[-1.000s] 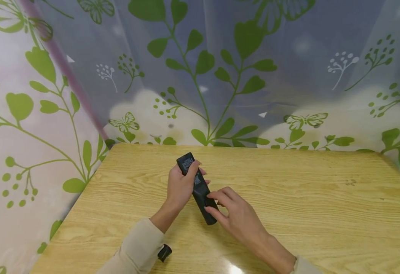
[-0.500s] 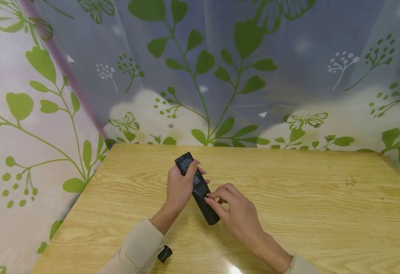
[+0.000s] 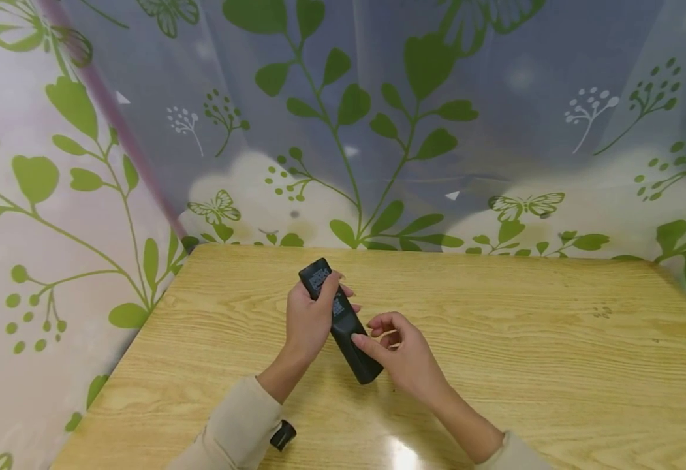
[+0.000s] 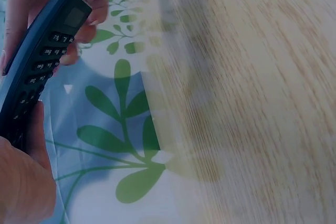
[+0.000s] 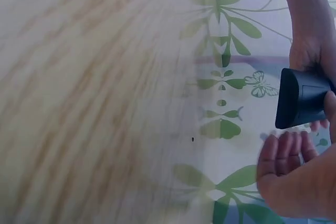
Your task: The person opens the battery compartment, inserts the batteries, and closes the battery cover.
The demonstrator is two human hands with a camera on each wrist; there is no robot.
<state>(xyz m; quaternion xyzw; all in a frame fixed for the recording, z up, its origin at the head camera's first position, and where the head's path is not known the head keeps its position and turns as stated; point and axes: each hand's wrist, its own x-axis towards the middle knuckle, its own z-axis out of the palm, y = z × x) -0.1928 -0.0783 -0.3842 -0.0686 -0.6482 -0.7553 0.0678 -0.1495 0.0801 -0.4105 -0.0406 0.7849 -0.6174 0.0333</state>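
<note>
A black cordless phone handset (image 3: 351,326) is tilted over the table, its back with printed labels facing up in the head view. Its small screen and rows of keys show in the left wrist view (image 4: 50,56). My left hand (image 3: 309,316) grips the far part, thumb across the back between the labels and fingers round the other side. My right hand (image 3: 410,356) lays its thumb on the smooth lower back cover. The other fingers of that hand are loosely bent beside the handset, apart from it, as the right wrist view of the handset's end (image 5: 302,98) shows.
The wood-grain table (image 3: 525,339) spreads under both hands. Behind it hangs a cloth (image 3: 495,98) printed with green leaves and butterflies, and another patterned cloth (image 3: 2,261) borders the left side. A small black object (image 3: 284,435) shows beside the left sleeve.
My right fingertips have come away from the handset's back while the thumb has slid up the cover and stays there. The handset's near end has swung slightly right. The left hand keeps its grip.
</note>
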